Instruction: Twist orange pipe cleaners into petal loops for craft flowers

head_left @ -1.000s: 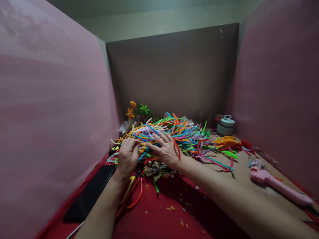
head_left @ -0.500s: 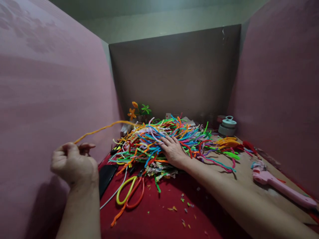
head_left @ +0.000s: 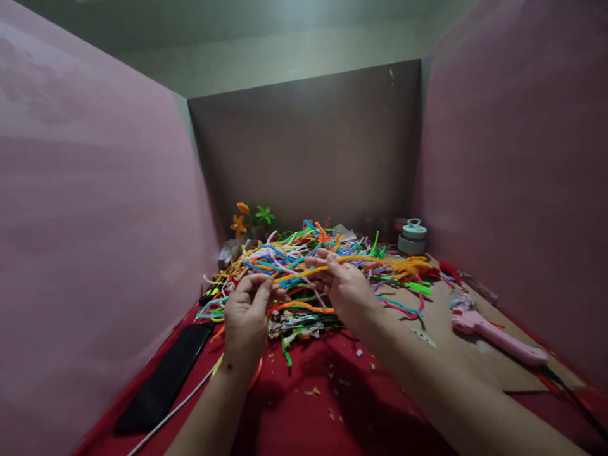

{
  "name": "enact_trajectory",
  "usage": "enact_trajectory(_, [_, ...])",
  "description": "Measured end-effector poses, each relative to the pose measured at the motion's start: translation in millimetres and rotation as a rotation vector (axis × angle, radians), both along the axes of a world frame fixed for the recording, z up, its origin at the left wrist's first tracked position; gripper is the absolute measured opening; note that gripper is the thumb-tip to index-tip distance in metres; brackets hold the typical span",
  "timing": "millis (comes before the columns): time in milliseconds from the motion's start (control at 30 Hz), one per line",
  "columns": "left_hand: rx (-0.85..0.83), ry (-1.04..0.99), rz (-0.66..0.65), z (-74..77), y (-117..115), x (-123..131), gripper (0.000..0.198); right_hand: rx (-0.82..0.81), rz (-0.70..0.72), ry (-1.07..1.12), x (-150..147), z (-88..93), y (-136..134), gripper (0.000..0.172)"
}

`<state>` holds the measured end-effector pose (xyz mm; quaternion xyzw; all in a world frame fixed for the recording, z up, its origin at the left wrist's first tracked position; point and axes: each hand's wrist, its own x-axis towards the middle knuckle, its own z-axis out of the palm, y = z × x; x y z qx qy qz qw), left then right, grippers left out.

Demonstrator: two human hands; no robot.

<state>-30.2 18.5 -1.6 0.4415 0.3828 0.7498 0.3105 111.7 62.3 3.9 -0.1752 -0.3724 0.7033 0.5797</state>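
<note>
A loose heap of pipe cleaners (head_left: 294,253) in many colours lies on the red cloth (head_left: 304,405) in front of me. Both hands hold one long orange pipe cleaner (head_left: 361,261) above the heap. My left hand (head_left: 247,316) pinches its near end with curled fingers. My right hand (head_left: 346,288) grips it further along between thumb and fingers, and the strand runs on to the right past that hand.
A black phone (head_left: 164,380) with a white cable lies at the left. A pink glue gun (head_left: 494,329) rests on brown board at the right. Tape rolls (head_left: 411,237) and small pipe-cleaner flowers (head_left: 247,218) stand at the back. Pink walls close both sides.
My left hand, which had pulled the orange pipe cleaner out to the far left, has come back to the middle. My right hand has lifted off the heap and taken hold of the strand.
</note>
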Motion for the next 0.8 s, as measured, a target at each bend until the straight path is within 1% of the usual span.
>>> enact_trajectory(67, [-0.037, -0.031, -0.063, -1.7, -2, 3, 0.015, -0.064, -0.045, 0.088, 12, -2.1, 2, 0.014])
enact_trajectory(133, [-0.046, -0.13, -0.14, -0.3, -1, 5, 0.018, -0.088, -0.042, 0.142, 19, -5.9, 1, 0.011])
enact_trajectory(267, [-0.041, -0.365, -0.279, 0.0, 6, 12, 0.018, -0.085, -0.049, 0.223, 22, -12.9, -7, 0.008])
enact_trajectory(333, [-0.046, -0.415, -0.319, -2.5, 10, 19, 0.015, -0.084, -0.052, 0.24, 20, -15.9, -10, 0.008])
enact_trajectory(400, [-0.061, -0.397, -0.313, -5.3, 12, 25, 0.014, -0.108, -0.044, 0.246, 20, -19.5, -12, 0.007])
enact_trajectory(533, [-0.053, -0.238, -0.206, -8.2, 14, 33, 0.016, -0.172, -0.008, 0.229, 22, -26.9, -12, 0.009])
enact_trajectory(600, [-0.021, -0.195, -0.212, -8.4, 16, 34, 0.018, -0.224, 0.038, 0.224, 26, -28.1, -9, 0.012])
enact_trajectory(667, [-0.003, -0.219, -0.218, -7.8, 17, 33, 0.019, -0.286, 0.059, 0.251, 32, -26.5, -3, 0.019])
enact_trajectory(700, [-0.004, -0.248, -0.198, -7.4, 18, 32, 0.019, -0.31, 0.05, 0.276, 37, -24.8, 1, 0.023])
enact_trajectory(800, [-0.042, -0.341, -0.131, -5.5, 20, 28, 0.015, -0.312, 0.012, 0.331, 50, -18.7, 12, 0.026])
